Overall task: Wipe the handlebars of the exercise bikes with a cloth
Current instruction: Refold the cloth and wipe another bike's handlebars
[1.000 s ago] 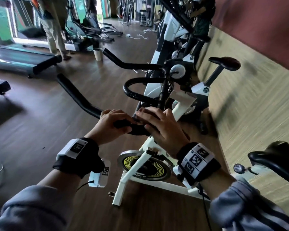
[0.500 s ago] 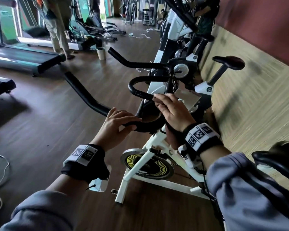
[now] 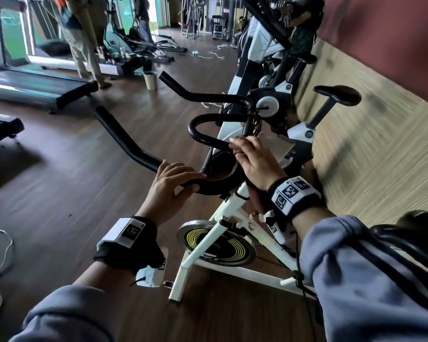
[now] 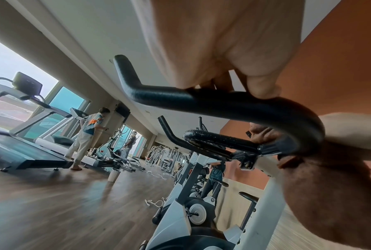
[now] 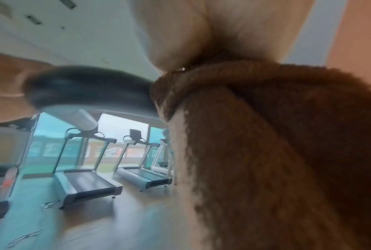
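Observation:
The nearest white exercise bike [image 3: 223, 218] carries a black handlebar [image 3: 124, 141] with a long left arm and a looped front. My left hand [image 3: 183, 181] grips the bar's near curve, fingers over it and thumb beneath; the left wrist view shows the fingers [image 4: 263, 89] on the handlebar [image 4: 201, 103]. My right hand [image 3: 250, 159] lies over the bar's right side, holding a brown cloth [image 3: 256, 201] against it, with the cloth's tail hanging below. In the right wrist view, the cloth [image 5: 287, 152] wraps the handlebar [image 5: 90, 88] under my palm.
More bikes line the wall [image 3: 381, 144] ahead, the nearest with a black saddle [image 3: 336, 95]. This bike's saddle [image 3: 410, 233] is by my right arm. Treadmills [image 3: 35, 85], a standing person [image 3: 84, 40] and a small bin [image 3: 150, 80] are across the wooden floor; a cable [image 3: 0, 255] lies left.
My right hand has slid with the cloth from beside my left hand, away along the bar's right curve toward the front loop. My left hand has kept its grip in place.

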